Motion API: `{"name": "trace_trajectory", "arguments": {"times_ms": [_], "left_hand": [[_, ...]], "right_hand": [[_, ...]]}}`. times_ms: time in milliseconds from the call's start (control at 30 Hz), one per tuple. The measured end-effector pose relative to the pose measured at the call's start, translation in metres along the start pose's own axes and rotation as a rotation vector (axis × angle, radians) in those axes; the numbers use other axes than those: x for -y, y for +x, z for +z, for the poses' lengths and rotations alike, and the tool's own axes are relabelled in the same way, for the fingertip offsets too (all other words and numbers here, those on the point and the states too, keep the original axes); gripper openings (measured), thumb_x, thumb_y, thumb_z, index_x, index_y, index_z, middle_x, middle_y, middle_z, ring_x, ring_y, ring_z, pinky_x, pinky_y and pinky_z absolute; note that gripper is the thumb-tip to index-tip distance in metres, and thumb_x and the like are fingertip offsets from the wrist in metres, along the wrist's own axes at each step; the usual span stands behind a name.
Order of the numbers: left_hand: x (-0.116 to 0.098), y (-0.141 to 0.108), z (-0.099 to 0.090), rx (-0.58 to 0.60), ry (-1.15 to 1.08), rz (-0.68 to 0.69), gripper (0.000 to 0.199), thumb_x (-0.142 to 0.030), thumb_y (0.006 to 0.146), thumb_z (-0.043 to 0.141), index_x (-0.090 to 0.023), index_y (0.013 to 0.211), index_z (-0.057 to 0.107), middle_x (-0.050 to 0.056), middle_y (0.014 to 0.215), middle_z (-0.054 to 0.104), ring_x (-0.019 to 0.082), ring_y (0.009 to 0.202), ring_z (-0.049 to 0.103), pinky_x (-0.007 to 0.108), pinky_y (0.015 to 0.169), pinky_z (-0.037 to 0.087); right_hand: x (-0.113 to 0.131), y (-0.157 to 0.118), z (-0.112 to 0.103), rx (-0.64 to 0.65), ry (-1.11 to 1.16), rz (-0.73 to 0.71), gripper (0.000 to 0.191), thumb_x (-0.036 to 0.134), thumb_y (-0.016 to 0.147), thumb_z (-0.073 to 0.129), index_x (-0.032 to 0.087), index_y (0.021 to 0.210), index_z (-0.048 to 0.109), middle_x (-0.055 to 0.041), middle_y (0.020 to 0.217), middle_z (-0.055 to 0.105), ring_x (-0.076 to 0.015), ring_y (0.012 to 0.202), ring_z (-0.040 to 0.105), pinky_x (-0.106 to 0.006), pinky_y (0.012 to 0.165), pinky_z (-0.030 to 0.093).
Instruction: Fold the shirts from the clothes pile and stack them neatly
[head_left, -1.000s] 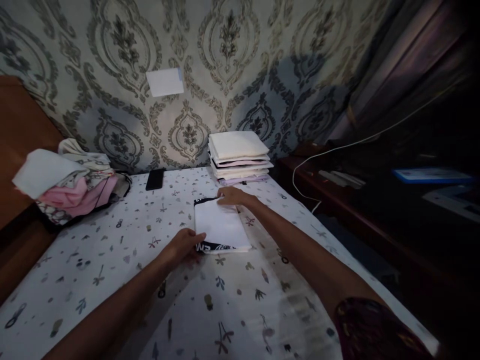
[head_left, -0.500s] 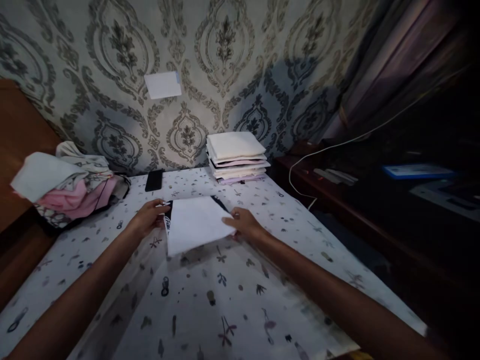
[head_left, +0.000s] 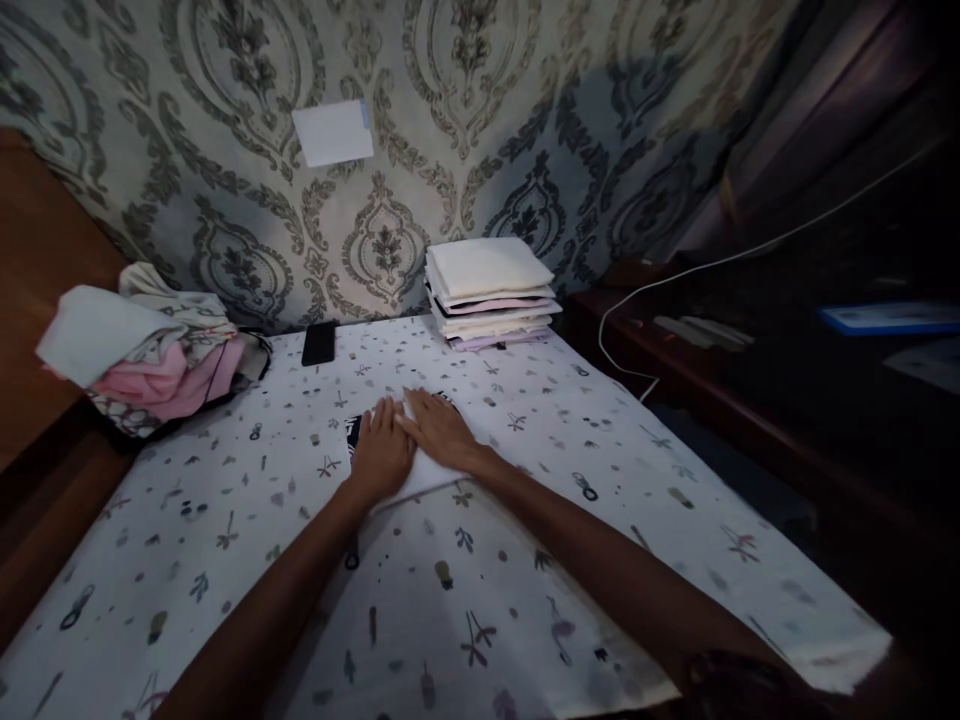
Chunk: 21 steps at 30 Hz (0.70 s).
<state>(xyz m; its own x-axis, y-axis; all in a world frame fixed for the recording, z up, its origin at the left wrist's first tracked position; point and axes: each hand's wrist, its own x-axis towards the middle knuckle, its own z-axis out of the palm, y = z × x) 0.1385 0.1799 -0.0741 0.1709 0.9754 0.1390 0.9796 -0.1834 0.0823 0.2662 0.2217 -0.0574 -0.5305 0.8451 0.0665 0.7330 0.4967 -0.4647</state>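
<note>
A folded white cloth with black printed edges lies on the patterned bedsheet in front of me. My left hand rests flat on its left part, fingers stretched out. Beside it, my right hand lies flat on the cloth too, its fingertips meeting those of the left. Much of the cloth is hidden beneath both hands. Behind it, near the wall, stands a neat stack of folded cloths, mostly white with some pale pink and lilac layers.
At the left lies a loose heap of clothes in white, pink and print. A black phone sits near the wall. On the right, a white cable runs over a dark red table. A white card is on the wallpaper.
The cloth was held up by its two sides and is now down on the sheet. Both hands have let go of its edges and moved inward, flat on top of it. The view has shifted slightly.
</note>
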Motion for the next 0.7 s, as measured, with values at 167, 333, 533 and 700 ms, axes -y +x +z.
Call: {"name": "trace_trajectory", "arguments": {"times_ms": [167,333,533,700], "left_hand": [[0.017,-0.019,0.004,0.045,0.053,-0.149,0.076,-0.054,0.101,0.032,0.002,0.152,0.033,0.027,0.16,0.029,0.037,0.152,0.023,0.058,0.12,0.022],[0.031,-0.032,0.001,0.09,0.04,-0.221,0.082,-0.059,0.1,0.027,0.004,0.153,0.03,0.026,0.162,0.025,0.036,0.154,0.018,0.055,0.122,0.019],[0.055,-0.042,0.013,-0.031,0.025,-0.229,0.077,-0.057,0.099,0.031,0.0,0.15,0.036,0.028,0.157,0.036,0.037,0.15,0.029,0.057,0.119,0.024],[0.076,-0.041,0.008,-0.126,-0.058,-0.239,0.057,-0.047,0.098,0.036,-0.006,0.133,0.053,0.025,0.144,0.053,0.034,0.138,0.046,0.05,0.113,0.036]], "right_hand": [[-0.014,0.0,0.006,0.035,-0.15,0.068,0.072,0.058,0.103,0.026,0.01,0.156,0.032,-0.0153,0.163,0.03,-0.0245,0.154,0.019,-0.045,0.125,0.012],[-0.026,-0.003,0.001,0.059,-0.158,0.132,0.079,0.064,0.102,0.021,0.01,0.158,0.026,-0.0142,0.166,0.022,-0.0237,0.155,0.013,-0.049,0.125,0.009],[-0.04,-0.013,-0.005,0.039,-0.172,0.263,0.076,0.061,0.103,0.022,0.01,0.159,0.024,-0.0151,0.167,0.02,-0.0244,0.155,0.014,-0.052,0.124,0.008],[-0.037,-0.03,-0.016,-0.109,-0.213,0.353,0.058,0.049,0.103,0.035,0.008,0.138,0.054,-0.0212,0.152,0.044,-0.0297,0.143,0.035,-0.046,0.118,0.022]]}}
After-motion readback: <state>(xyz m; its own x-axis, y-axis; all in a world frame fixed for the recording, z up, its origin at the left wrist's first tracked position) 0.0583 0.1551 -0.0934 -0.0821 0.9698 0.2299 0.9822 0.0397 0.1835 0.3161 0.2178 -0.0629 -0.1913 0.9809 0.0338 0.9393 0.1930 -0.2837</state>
